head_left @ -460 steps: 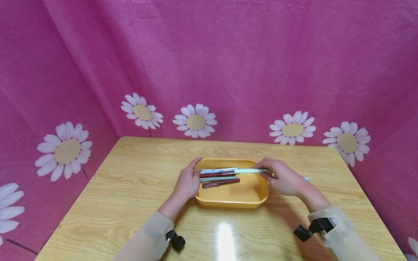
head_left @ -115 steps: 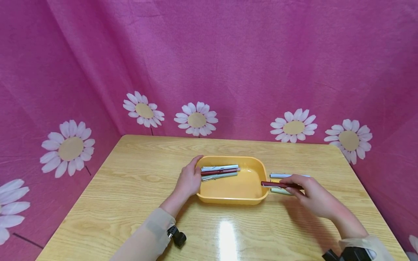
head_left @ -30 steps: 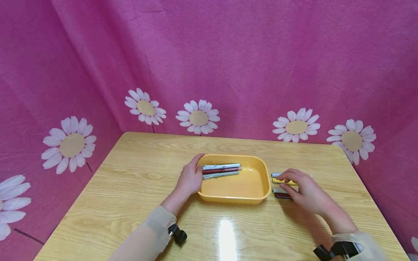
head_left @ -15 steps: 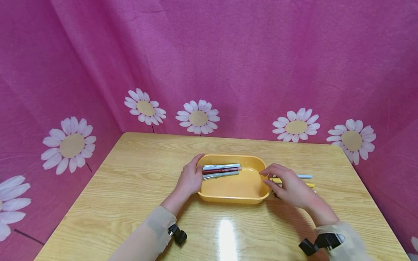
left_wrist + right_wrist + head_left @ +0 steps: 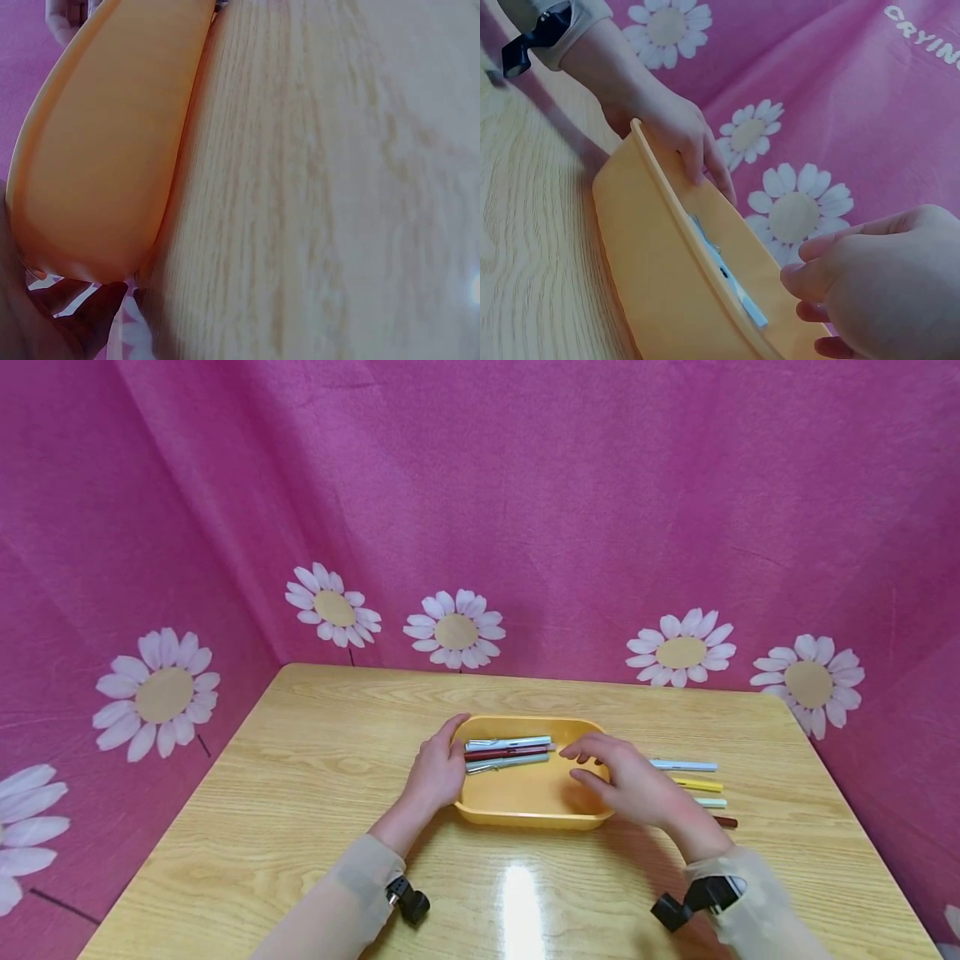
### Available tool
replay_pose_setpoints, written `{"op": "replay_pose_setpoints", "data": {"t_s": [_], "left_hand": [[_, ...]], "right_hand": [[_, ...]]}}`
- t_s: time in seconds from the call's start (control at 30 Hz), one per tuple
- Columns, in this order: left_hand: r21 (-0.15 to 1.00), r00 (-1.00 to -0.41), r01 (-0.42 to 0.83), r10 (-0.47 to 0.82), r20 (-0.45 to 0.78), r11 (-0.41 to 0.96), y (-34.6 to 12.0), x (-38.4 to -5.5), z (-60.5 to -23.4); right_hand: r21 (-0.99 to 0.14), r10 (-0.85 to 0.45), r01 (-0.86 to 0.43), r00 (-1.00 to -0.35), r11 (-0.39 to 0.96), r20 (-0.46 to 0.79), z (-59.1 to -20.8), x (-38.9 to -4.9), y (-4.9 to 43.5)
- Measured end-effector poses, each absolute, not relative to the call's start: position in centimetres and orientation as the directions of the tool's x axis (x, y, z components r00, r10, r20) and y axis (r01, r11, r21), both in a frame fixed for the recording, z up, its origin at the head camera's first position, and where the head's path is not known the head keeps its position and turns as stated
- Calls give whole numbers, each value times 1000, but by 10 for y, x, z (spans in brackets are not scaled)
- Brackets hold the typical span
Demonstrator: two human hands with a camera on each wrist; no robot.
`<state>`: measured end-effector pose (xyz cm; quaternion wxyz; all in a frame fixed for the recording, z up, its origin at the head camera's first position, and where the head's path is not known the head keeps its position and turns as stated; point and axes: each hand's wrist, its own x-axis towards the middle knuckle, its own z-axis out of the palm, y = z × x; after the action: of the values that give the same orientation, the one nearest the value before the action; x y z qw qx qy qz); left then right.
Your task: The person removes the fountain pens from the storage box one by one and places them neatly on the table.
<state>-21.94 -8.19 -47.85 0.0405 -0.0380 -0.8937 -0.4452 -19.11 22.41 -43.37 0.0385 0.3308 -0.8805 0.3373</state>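
Note:
My left hand (image 5: 437, 770) grips the left end of a yellow plastic tray (image 5: 536, 820). In the tray's left half lie a light blue pen (image 5: 531, 742), a dark red pen (image 5: 510, 752) and a grey-green pen (image 5: 517, 762), side by side with metal clips toward the left. A pinkish pen end shows beside the red one. My right hand (image 5: 633, 781) hovers over the tray's right end, fingers loosely bent and spread, nothing in them. In the right wrist view, the right hand (image 5: 885, 281) is close above the rim, and the light blue pen (image 5: 739, 292) shows inside.
On the wooden table (image 5: 337, 735), right of the tray, pens lie in a row: light blue (image 5: 693, 767), yellow pen (image 5: 701, 785), pale green pen (image 5: 712, 802) and dark red pen (image 5: 726, 822), partly hidden by the right hand. Pink flowered cloth (image 5: 555, 527) hangs behind.
Earlier my right hand held a pale green pen, then a dark red one; both now lie on the table at right. It has since moved left, empty, over the tray. My left hand stays.

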Motion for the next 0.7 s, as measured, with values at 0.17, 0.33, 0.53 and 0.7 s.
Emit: {"op": "replay_pose_setpoints", "data": {"t_s": [0.17,0.33,0.53,0.7], "left_hand": [[790,-993,110,33,113,603,-82,-220,-479],[788,-991,124,39,126,603,-82,-219,-478],[781,-987,149,39,158,606,-82,-219,-478],[789,-987,150,39,158,595,-82,-219,-479]], "right_hand": [[-556,-592,-641,-748,529,299,-436,-198,214],[-570,-609,-625,-751,533,254,-439,-204,206],[-582,-627,-629,-739,515,245,-442,-212,197],[-596,-635,-628,-734,500,239,-448,-219,191]]}}
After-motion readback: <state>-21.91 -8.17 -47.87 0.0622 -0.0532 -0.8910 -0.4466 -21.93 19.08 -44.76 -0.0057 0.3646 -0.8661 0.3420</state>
